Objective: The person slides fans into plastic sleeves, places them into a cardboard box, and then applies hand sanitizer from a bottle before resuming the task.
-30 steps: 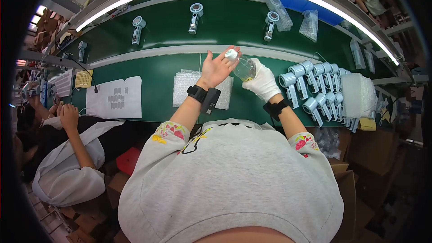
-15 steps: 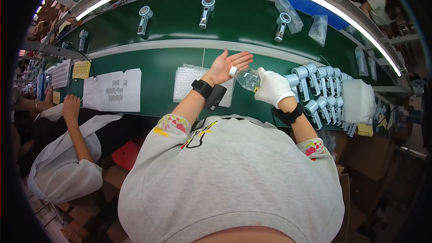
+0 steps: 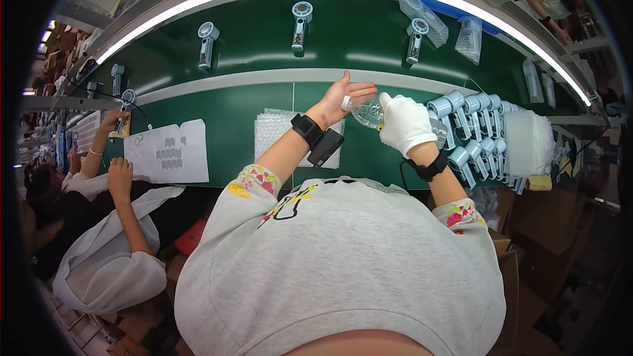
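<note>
The bare left hand [image 3: 339,100] is spread open, palm turned up, its fingers [image 3: 361,88] fanned and loose, closed on nothing. A small white cap [image 3: 346,103] sits against the base of that palm, at the mouth of a clear plastic bottle [image 3: 366,113] that lies tipped nearly flat between the two hands. The right hand [image 3: 403,123], in a white glove, is wrapped firmly round the bottle's body, so the bottle is held above the green counter [image 3: 231,115], just in front of the person's chest, its neck pointing at the open palm.

As I see it, the risk is at the cap end. The open hand only touches it; nothing pinches it. If the cap is loose it could roll off the palm onto the counter or down into the lap, and with the bottle tilted this far, any liquid would run over the wrist strap [image 3: 307,128] or onto the sheet of bubble wrap [image 3: 277,133] below.

Further out, a cluster of pale blue handheld fans [image 3: 469,133] stands to the right, more ride the belt [image 3: 369,33] beyond, and another person's hands [image 3: 120,175] work beside a printed sheet [image 3: 166,153] on the left.
</note>
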### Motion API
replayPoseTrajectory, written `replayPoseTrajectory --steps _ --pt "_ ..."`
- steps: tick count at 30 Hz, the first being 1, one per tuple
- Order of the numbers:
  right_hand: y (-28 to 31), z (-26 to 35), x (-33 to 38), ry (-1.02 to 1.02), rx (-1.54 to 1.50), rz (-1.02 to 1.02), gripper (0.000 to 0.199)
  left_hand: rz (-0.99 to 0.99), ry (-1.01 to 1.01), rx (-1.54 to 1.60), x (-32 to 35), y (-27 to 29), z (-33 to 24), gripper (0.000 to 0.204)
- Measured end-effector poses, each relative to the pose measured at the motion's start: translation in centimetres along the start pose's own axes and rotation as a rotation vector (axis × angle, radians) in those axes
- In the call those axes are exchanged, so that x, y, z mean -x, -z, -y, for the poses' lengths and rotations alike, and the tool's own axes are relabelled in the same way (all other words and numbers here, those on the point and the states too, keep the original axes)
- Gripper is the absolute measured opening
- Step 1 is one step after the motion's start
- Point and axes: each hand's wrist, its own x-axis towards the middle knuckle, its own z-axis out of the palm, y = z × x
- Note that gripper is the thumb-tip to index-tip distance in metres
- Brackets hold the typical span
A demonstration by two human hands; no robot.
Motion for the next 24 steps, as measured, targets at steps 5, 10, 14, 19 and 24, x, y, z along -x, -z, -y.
replayPoseTrajectory --steps 5,10,14,19,24 --pt "0.9 -0.6 0.0 0.044 0.095 0.007 0.029 0.04 0.094 0.112 -0.8 -0.6 0.8 0.067" --pt "-0.2 -1.6 -0.4 0.033 0.075 0.017 0.035 0.052 0.044 0.386 -0.9 -0.6 0.8 0.067" --pt "-2.6 -2.1 -0.7 -0.04 -0.08 -0.027 0.042 0.029 -0.092 0.479 -0.7 -0.1 -0.5 0.057" --pt "-8.8 -3.7 -2.3 -0.098 -0.744 -0.435 0.055 0.252 -0.17 0.895 -0.8 -0.7 -2.0 0.05" --pt "-12.9 -6.0 -4.4 -0.314 -1.233 -0.719 0.072 0.279 -0.213 0.931 -0.2 -3.0 -2.9 0.046"
